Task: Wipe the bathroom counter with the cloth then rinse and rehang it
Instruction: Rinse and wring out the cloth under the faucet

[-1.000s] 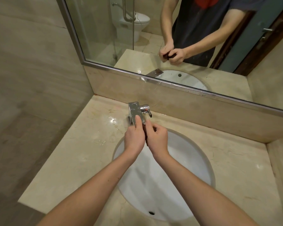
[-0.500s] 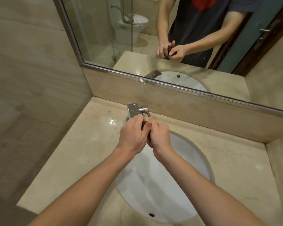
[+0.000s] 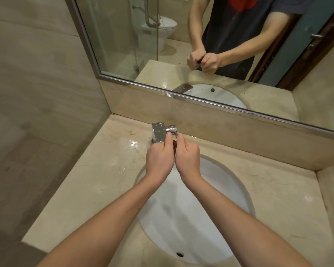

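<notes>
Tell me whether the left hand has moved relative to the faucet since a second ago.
Yes, slightly. The left hand has curled into a fist on the cloth; its thumb, which lay up over the faucet, now ends lower, at the spout's front edge.

cloth (image 3: pixel 174 147): you see only a dark sliver between your left hand (image 3: pixel 159 160) and right hand (image 3: pixel 187 158); the rest is hidden inside both fists.
faucet (image 3: pixel 159 132): your left thumb covers its spout end.
forearms: cut off by the bottom edge.

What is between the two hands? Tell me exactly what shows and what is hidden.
A sliver of dark brown cloth shows between the left hand and right hand, squeezed over the sink, just below the faucet. The closed fingers cover the rest.
</notes>
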